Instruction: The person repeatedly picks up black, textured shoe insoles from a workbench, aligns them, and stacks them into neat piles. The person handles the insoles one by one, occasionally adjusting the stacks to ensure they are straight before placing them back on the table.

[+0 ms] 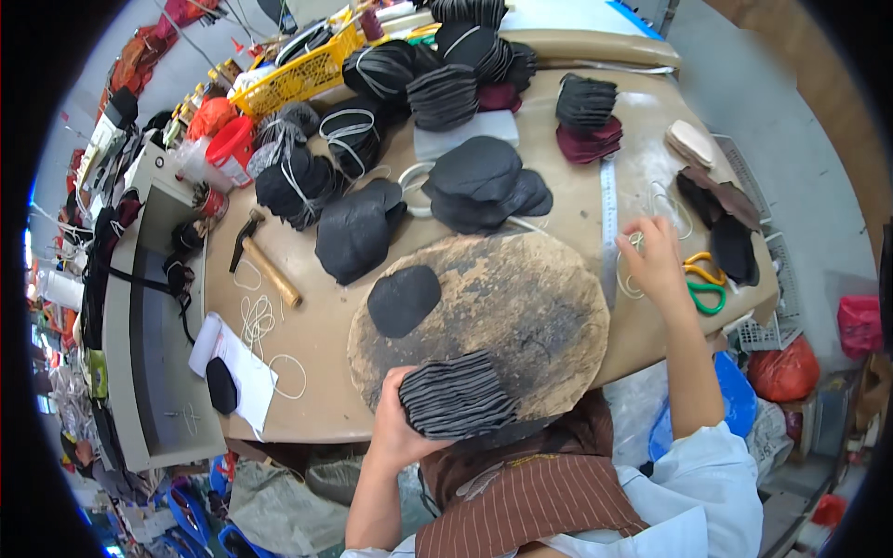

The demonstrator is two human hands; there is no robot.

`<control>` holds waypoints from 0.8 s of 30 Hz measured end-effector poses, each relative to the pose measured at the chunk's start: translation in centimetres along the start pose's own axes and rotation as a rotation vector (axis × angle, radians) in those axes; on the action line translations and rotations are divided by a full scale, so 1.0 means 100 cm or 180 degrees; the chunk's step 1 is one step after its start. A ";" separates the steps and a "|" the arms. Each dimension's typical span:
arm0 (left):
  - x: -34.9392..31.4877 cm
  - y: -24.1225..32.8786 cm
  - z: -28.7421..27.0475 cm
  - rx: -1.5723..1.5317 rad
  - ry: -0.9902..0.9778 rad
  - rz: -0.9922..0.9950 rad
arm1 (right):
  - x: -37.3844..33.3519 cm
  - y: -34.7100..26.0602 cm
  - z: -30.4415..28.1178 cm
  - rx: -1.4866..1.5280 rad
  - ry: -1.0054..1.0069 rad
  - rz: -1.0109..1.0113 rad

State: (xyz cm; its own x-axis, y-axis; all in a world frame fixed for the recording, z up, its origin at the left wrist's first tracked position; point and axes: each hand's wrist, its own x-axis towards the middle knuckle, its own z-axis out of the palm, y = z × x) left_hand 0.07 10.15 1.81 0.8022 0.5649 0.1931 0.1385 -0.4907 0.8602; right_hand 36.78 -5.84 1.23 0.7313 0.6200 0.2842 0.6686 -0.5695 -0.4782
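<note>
My left hand (395, 430) is closed around the left side of a thick stack of black, leather-like pieces (458, 395), held on edge over the near part of a round, worn wooden block (521, 307). One flat black piece (405, 300) lies by itself on the block. Out to the right, my right hand (656, 260) is raised over the table with bent fingers pinching at a thin whitish cord (631, 279); the fingertips are partly hidden. Scissors with yellow and green handles (707, 279) lie just right of that hand, and a metal ruler (609, 223) on its left.
Cord-tied black bundles (299, 186) and loose black stacks (484, 177) crowd the far side. A hammer (265, 265), tangled cord (258, 321) and white paper (233, 372) lie at left. Behind stand a red bucket (231, 149) and yellow basket (302, 74). Dark scraps (726, 223) lie at right.
</note>
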 end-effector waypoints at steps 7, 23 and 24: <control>-0.001 0.007 0.023 -0.2153 0.0537 -0.0630 | -0.008 0.030 -0.003 -0.0425 0.0421 -0.0203; 0.023 -0.011 0.054 -0.6151 -0.0039 -0.1717 | -0.028 -0.142 0.012 0.4075 -0.3306 0.0290; 0.020 -0.007 0.052 -0.6299 -0.0173 -0.1497 | -0.027 -0.132 0.019 0.5128 -0.3923 0.0420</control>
State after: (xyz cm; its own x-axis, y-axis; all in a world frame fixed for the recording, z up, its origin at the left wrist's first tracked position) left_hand 4.61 8.22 -0.82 0.9187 0.3720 -0.1324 -0.3658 0.9281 0.0695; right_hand 25.74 1.00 5.15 -0.1704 0.9824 -0.0769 -0.5811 -0.1633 -0.7973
